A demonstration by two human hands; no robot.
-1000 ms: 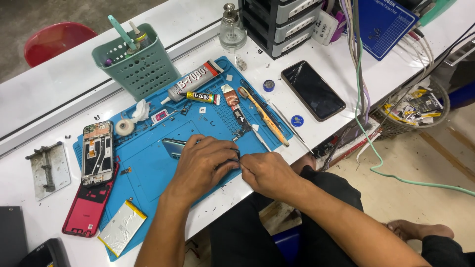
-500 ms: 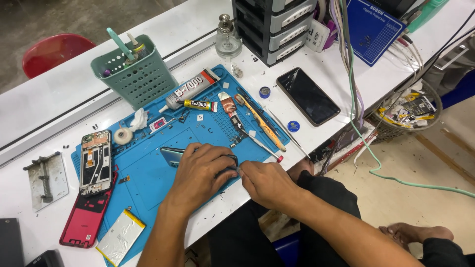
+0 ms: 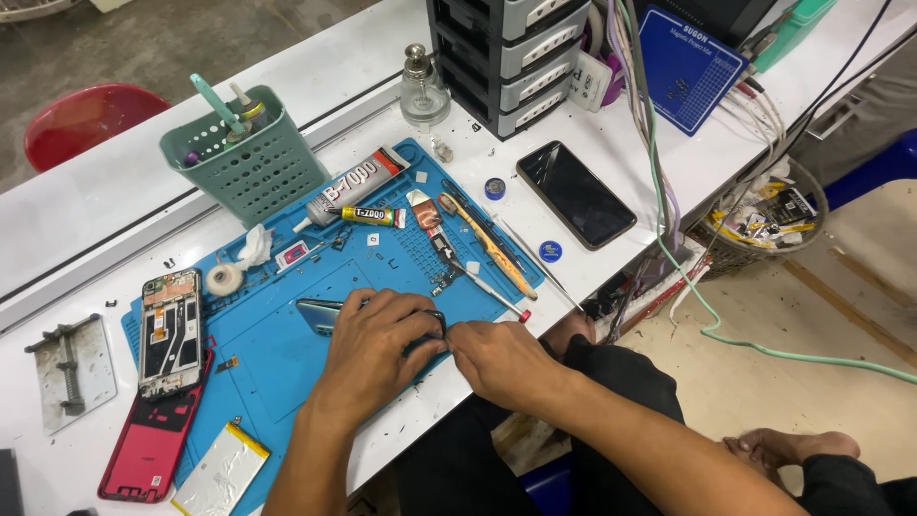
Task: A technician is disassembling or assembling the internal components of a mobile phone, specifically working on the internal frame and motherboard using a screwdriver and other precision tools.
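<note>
Head view: both hands work at the near edge of a blue mat [image 3: 277,354] on a white bench [image 3: 86,229]. The left hand [image 3: 377,349] lies palm-down over a phone [image 3: 320,313], pressing it flat to the mat; only the phone's grey-blue left end and a dark corner beside the fingertips show. The right hand [image 3: 497,361] is closed into a narrow pinch at the phone's right end, touching the left fingertips. What the pinch holds is too small to tell.

Items on the mat, behind the hands:
- large glue tube [image 3: 351,186], lying diagonally
- small yellow tube [image 3: 368,216], just beside it
- orange-handled tool [image 3: 487,247] and tweezers [image 3: 482,285], to the right
- tape roll [image 3: 224,279], to the left

Left of the mat's centre lies an opened phone frame [image 3: 170,330], its lower end overlapping a red back cover [image 3: 153,444]. A silver battery [image 3: 222,473] lies near the cover. A metal clamp plate [image 3: 72,368] sits on the bench, off the mat. A green basket [image 3: 250,162] of tools stands behind the mat. A black phone [image 3: 575,193] lies screen-up to the right, well apart from the hands.
</note>
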